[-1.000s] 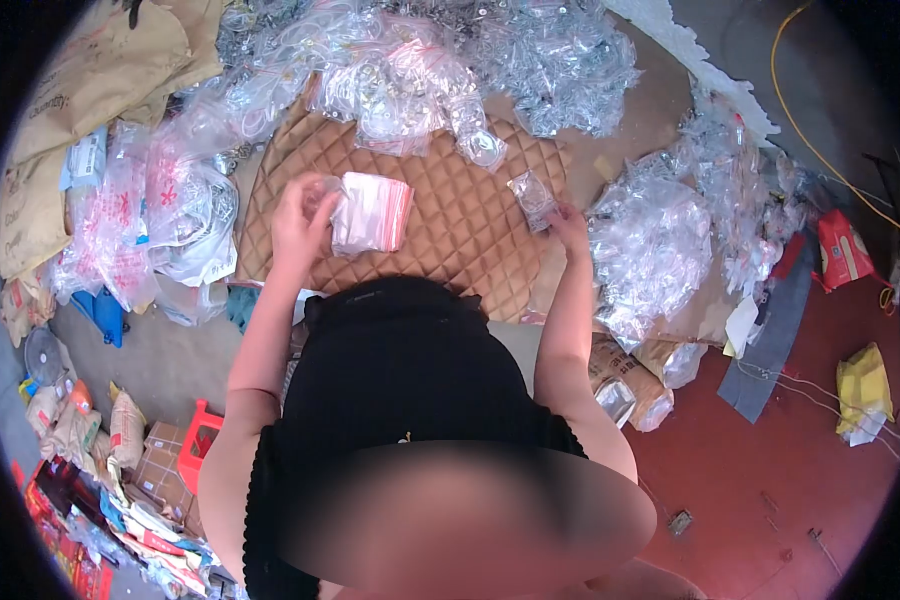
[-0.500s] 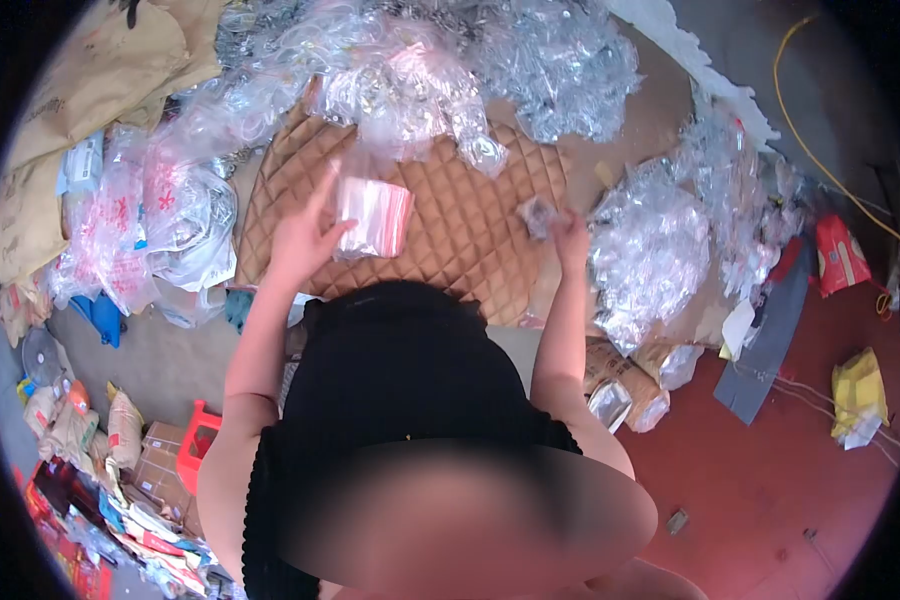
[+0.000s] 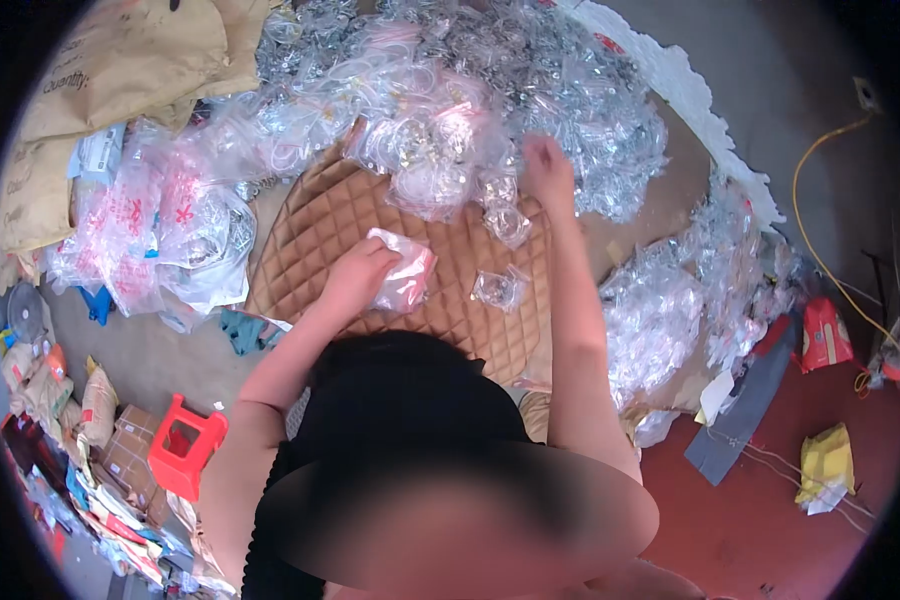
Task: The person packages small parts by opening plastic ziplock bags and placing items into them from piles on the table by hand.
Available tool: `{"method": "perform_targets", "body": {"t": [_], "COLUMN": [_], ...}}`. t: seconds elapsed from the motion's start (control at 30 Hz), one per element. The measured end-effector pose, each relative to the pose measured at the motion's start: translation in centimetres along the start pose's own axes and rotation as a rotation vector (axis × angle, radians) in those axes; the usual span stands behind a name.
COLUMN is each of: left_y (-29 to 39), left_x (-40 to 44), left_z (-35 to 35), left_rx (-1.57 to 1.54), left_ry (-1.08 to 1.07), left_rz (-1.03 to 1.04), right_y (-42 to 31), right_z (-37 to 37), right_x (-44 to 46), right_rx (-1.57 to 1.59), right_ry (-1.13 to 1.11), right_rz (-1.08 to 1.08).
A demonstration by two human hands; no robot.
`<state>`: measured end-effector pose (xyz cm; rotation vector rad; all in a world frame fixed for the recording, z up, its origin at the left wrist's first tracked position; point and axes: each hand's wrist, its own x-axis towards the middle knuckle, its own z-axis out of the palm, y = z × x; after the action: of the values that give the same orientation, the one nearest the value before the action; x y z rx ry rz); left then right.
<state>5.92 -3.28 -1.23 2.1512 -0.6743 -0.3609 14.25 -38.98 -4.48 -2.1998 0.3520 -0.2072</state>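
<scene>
My left hand [image 3: 362, 276] is closed on the edge of a stack of clear plastic zip bags [image 3: 408, 282] with red edging, low over the brown quilted mat [image 3: 315, 235]. To the right of the stack, a small clear bag [image 3: 500, 288] with something inside lies alone on the mat. My right hand [image 3: 549, 175] reaches forward to the near side of a heap of small clear bags [image 3: 595, 130] with shiny contents. Its fingers are blurred, so whether they grip anything does not show. A few filled bags [image 3: 507, 222] spill from the heap onto the mat.
Another pile of clear bags [image 3: 655, 325] lies at the right. Large bags with red print [image 3: 135, 225] and brown paper sacks [image 3: 120, 75] are at the left. A red stool [image 3: 186, 445] stands on the floor at lower left. A yellow cable [image 3: 798, 185] runs at far right.
My right hand has let go of the small bag, now on the mat, and moved forward to the heap. My left hand's fingers have closed on the bag stack, which sits lower in view.
</scene>
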Motion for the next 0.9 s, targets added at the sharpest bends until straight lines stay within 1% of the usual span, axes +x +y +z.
{"method": "perform_targets", "body": {"t": [0.03, 0.1, 0.17, 0.2, 0.27, 0.3, 0.37, 0.43, 0.5, 0.57, 0.63, 0.7, 0.77, 0.83, 0.87, 0.9], "left_y": [-0.2, 0.1, 0.6, 0.8, 1.3, 1.3, 0.8, 0.7, -0.1, -0.4, 0.1, 0.8, 1.3, 1.8, 2.1, 2.3], "left_x": [0.2, 0.8, 1.2, 1.5, 1.5, 1.4, 1.0, 0.5, -0.5, -0.6, -0.9, -0.8, -0.2, -0.4, -0.5, -0.7], "left_z": [-0.1, -0.1, -0.3, -0.6, -1.1, -1.3, -1.7, -2.0, -1.5, -1.0, -0.6, -0.3, 0.3, 0.8, 1.0, 1.1], "left_rx": [0.006, 0.025, 0.007, 0.011, 0.001, 0.007, 0.02, 0.062, 0.064, 0.088, 0.095, 0.122, 0.149, 0.192, 0.201, 0.2], "left_ry": [-0.017, -0.017, -0.033, -0.033, -0.059, -0.053, -0.07, -0.069, -0.087, -0.08, -0.062, -0.084, -0.095, -0.136, -0.133, -0.129], "left_rz": [0.036, 0.046, 0.073, 0.071, 0.073, 0.09, 0.075, 0.095, 0.077, 0.075, 0.098, 0.157, 0.213, 0.293, 0.295, 0.304], "right_y": [-0.9, -2.5, -3.5, -4.7, -7.0, -6.7, -4.4, -3.1, -3.5, -5.2, -3.4, -3.3, 0.6, -0.6, -0.5, 0.0], "right_z": [2.1, 6.5, 9.9, 10.4, 10.8, 10.9, 9.8, 5.7, 0.3, -3.9, -6.5, -7.3, -5.2, -4.4, -3.6, -2.6], "right_x": [3.4, 9.6, 14.0, 14.5, 14.6, 14.6, 14.2, 11.1, 6.0, -0.4, -5.4, -10.7, -16.6, -20.2, -21.7, -23.4], "right_rx": [0.1, 0.006, -0.283, -0.278, -0.632, -0.628, -0.273, 0.586, 0.99, 0.934, 0.621, 0.257, 0.05, 0.024, 0.03, -0.204], "right_ry": [0.03, 0.099, -0.039, -0.04, -0.204, -0.214, -0.01, -0.059, -0.109, -0.081, -0.192, -0.365, -0.379, -0.462, -0.461, -0.301], "right_rz": [-0.08, -0.085, 0.068, 0.068, 0.089, 0.101, 0.023, 0.126, 0.165, 0.183, 0.303, 0.246, 0.186, 0.433, 0.425, 0.336]}}
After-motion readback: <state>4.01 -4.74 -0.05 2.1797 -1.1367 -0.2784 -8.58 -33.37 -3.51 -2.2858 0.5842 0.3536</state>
